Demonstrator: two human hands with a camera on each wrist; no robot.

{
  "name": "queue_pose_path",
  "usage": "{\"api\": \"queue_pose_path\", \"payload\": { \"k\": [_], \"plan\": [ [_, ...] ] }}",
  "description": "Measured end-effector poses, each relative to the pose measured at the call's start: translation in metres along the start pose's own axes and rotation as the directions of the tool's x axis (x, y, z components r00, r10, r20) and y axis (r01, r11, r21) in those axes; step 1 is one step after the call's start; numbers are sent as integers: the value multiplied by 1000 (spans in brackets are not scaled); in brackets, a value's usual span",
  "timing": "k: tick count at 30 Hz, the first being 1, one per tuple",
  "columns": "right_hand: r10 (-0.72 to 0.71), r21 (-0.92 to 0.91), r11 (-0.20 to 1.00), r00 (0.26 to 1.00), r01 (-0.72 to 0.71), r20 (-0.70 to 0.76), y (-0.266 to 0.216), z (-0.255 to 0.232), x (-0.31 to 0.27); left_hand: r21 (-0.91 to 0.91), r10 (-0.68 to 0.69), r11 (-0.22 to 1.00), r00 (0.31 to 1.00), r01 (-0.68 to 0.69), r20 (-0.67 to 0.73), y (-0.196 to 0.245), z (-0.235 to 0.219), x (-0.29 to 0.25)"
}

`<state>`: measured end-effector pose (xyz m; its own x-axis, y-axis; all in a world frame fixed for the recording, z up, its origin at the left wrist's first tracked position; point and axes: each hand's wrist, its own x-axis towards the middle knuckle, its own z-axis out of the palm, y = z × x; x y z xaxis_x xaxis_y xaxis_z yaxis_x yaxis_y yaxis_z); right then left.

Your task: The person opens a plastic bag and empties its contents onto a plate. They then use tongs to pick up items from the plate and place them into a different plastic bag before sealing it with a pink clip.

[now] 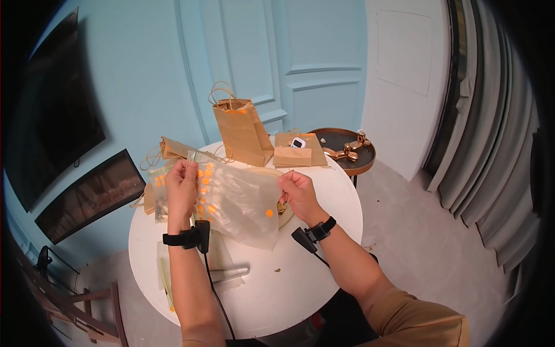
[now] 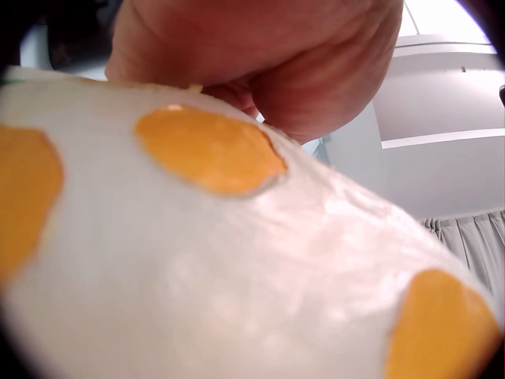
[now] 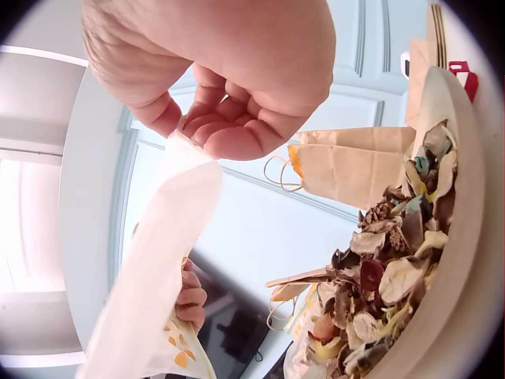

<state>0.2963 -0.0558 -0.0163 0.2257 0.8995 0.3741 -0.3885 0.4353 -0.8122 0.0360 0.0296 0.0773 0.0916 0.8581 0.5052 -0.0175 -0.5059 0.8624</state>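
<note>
A translucent plastic bag (image 1: 237,199) with orange dots is stretched between both hands above the round table. At its left top edge the left hand (image 1: 181,185) pinches it; in the left wrist view the bag (image 2: 213,260) fills most of the picture below that hand (image 2: 260,55). The right hand (image 1: 299,194) pinches the bag's right corner, and the right wrist view shows thumb and fingertips of this hand (image 3: 221,87) closed on the edge of the bag (image 3: 162,253). Beside it is a wooden plate (image 3: 461,237) of dried petals (image 3: 394,268), mostly hidden by the bag in the head view.
A tall paper bag (image 1: 240,133) stands at the table's back, with flat paper packets (image 1: 292,156) and a small white device (image 1: 298,143) to its right. More bags stand at left. Flat clear bags (image 1: 222,260) lie near the front. A side table (image 1: 370,159) holds a copper-coloured figure (image 1: 348,153).
</note>
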Motion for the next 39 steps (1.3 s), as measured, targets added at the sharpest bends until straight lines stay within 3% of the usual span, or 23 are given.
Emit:
{"api": "queue_pose_path", "payload": {
  "k": [3,7,12,15,18,21,24,30,36,39],
  "plan": [
    [13,40,999,999,-11,-44,-2,4,-1,-14,16,1000,1000,-16,10,-3,-4,2],
    [41,119,992,999,-42,10,3,-1,0,-1,22,1000,1000,-22,6,-6,-5,5],
    [148,64,987,988,-150,41,-7,29,-9,-53,73,995,970,-87,-233,-8,-13,11],
    [258,-158,962,932,-223,255,-5,27,-13,-96,81,988,942,-118,-326,-12,-30,16],
    [325,-260,937,858,-235,398,1,17,-13,-103,93,983,905,-149,-415,-5,-36,16],
    [325,-232,941,854,-248,406,-1,17,-14,-102,151,969,869,-224,-472,-8,-41,19],
    [308,-181,949,884,-259,350,-12,31,-19,-128,143,965,870,-229,-472,-3,-39,16],
    [288,-216,952,879,-218,380,-3,25,-19,-135,127,970,890,-204,-438,-6,-32,16],
    [257,-124,966,846,-225,467,5,18,-16,-106,130,974,881,-198,-455,0,-32,14],
    [292,-146,956,772,-255,565,0,16,-16,-76,148,976,876,-205,-460,1,-31,14]
  ]
}}
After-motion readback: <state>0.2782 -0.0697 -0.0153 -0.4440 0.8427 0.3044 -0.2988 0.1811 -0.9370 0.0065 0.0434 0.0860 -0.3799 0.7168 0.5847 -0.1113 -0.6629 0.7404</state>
